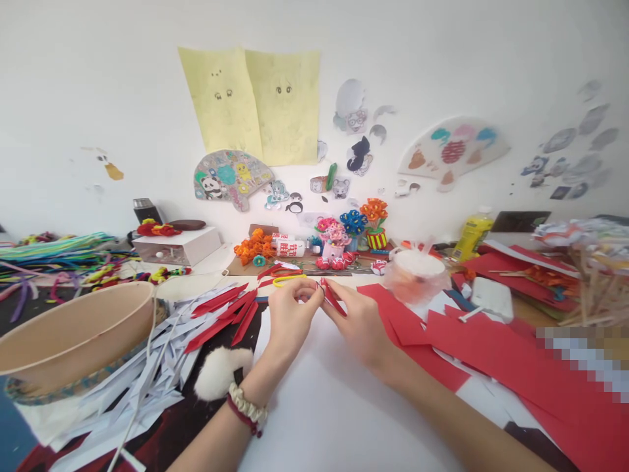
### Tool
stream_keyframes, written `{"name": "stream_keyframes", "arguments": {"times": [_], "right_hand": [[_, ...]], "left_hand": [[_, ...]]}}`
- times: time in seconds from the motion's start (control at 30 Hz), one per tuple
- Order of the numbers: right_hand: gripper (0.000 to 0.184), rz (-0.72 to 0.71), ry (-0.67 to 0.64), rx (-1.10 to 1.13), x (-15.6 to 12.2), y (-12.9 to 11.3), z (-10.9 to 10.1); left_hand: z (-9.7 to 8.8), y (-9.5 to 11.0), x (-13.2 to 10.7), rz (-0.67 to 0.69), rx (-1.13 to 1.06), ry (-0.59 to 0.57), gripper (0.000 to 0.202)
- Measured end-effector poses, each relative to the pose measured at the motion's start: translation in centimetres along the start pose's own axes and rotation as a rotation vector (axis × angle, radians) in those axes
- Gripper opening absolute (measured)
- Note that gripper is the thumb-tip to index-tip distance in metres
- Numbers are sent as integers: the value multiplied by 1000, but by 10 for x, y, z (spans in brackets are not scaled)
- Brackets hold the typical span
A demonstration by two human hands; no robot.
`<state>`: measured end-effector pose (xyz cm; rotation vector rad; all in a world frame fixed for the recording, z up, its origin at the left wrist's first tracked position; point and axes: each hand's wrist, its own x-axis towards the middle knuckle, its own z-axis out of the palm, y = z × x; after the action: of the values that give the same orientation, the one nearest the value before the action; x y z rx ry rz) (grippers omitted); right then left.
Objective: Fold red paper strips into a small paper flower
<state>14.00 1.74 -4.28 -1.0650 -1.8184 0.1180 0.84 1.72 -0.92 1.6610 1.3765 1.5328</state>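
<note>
My left hand (pixel 292 318) and my right hand (pixel 361 321) meet in the middle, above a large white sheet (pixel 314 400). Both pinch a small folded piece of red paper with white edges (pixel 334 299); the fingers cover most of it. A dark ring-like band shows by my left fingertips. Just beyond my left hand lie yellow-handled scissors (pixel 282 282). Red folded paper strips (pixel 223 328) fan out to the left, on top of a heap of white folded strips (pixel 157 367).
A beige basin (pixel 73 328) stands at the left, beside a fluffy white ball (pixel 219 373). Red paper sheets (pixel 496 347) cover the right side. Behind are pipe-cleaner flowers (pixel 354 223), a plastic-wrapped tub (pixel 417 269) and a yellow bottle (pixel 472 236). A white cable crosses the left heap.
</note>
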Motion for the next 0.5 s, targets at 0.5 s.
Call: {"name": "stream_keyframes", "arguments": {"times": [0.5], "right_hand": [[17,-73,12,-52,0,0,-4]], "left_hand": [[3,5,-5,49,91,-4,6]]}}
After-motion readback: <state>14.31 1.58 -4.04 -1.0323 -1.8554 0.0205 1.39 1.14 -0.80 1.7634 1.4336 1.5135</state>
